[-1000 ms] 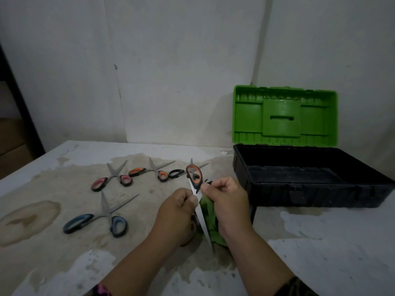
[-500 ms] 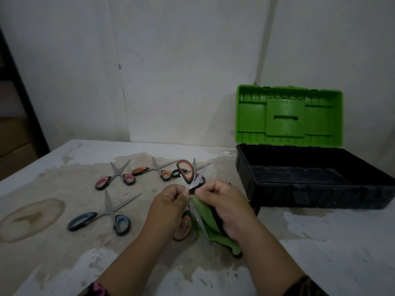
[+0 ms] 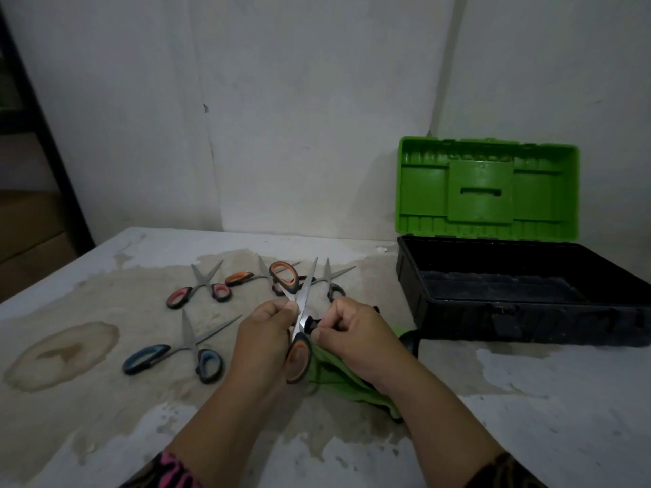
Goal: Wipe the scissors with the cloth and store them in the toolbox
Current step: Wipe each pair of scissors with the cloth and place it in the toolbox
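Both hands hold orange-handled scissors (image 3: 298,353) spread open above the table. My left hand (image 3: 264,332) pinches them near the pivot. My right hand (image 3: 355,332) grips the green cloth (image 3: 347,378), which hangs below it, and its fingers are at the pivot. One blade points up and away, and one orange handle loop (image 3: 283,276) sticks up behind. The toolbox (image 3: 521,311) is black with a green lid (image 3: 488,188) standing open, at the right against the wall.
Several other scissors lie on the table: a blue-handled pair (image 3: 176,353) left of my hands, a red-handled pair (image 3: 200,290) behind it, an orange-handled pair (image 3: 243,276) and a dark pair (image 3: 333,283) farther back. The white table (image 3: 528,417) is stained brown.
The scissors have been turned over and spread open: a blade that pointed down now points up, and an orange handle hangs low between my hands. The cloth has dropped below my right hand.
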A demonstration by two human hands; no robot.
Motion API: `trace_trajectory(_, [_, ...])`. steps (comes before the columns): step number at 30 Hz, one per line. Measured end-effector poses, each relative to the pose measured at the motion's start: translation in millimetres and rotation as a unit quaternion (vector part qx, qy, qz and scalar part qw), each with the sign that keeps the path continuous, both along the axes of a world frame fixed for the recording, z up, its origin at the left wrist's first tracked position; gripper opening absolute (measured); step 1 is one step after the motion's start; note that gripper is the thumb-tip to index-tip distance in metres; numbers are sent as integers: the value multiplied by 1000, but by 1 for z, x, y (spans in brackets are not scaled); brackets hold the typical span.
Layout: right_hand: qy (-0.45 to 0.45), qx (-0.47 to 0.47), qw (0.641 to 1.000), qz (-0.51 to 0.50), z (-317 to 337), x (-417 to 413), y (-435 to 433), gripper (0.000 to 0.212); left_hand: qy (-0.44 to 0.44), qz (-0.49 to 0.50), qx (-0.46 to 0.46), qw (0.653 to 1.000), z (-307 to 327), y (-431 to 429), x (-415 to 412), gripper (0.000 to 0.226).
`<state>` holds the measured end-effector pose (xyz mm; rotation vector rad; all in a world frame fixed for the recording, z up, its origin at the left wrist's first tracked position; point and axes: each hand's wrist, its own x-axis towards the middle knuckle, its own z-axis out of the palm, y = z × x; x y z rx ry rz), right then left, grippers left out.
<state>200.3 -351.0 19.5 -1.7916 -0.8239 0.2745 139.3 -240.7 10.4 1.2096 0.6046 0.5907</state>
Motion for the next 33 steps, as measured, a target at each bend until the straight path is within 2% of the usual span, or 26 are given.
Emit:
trace_trajectory(4, [24, 9, 1000, 9, 1, 4, -6, 26, -1, 17, -4, 1000, 0, 4, 1, 28])
trace_trajectory(8, [77, 14, 997, -3, 4, 12, -22, 24, -27, 90, -8, 996, 5, 19, -2, 24])
trace_trajectory(10, [78, -18, 997, -14, 6, 15, -29, 22, -49, 117, -5, 992, 8, 27, -4, 20])
trace_trajectory(12, [54, -92, 994, 7, 8, 12, -29, 21, -65, 104, 1, 992, 10, 26, -6, 20])
trace_trajectory(14, [62, -108, 992, 32, 6, 3, -22, 40, -82, 69, -23, 994, 10, 17, -5, 18])
trace_trajectory(16, [99, -63, 993, 18, 1, -6, -12, 45, -98, 31, -51, 993, 10, 6, -2, 17])
trace_trajectory(20, [164, 25, 985, -38, -6, -3, -6, 30, -98, 0, -76, 992, 5, 1, 4, 12])
trace_trajectory(24, [181, 42, 982, -25, -5, 9, -15, 21, -169, 15, -103, 980, 5, 20, 3, 7])
trace_trajectory(27, [175, 58, 982, -38, -6, 12, -16, 11, -130, 40, -68, 988, 2, 26, 2, 18])
trace_trajectory(33, [174, 139, 969, -109, -8, 10, -11, 17, -65, -55, -12, 996, -3, -7, 1, 19])
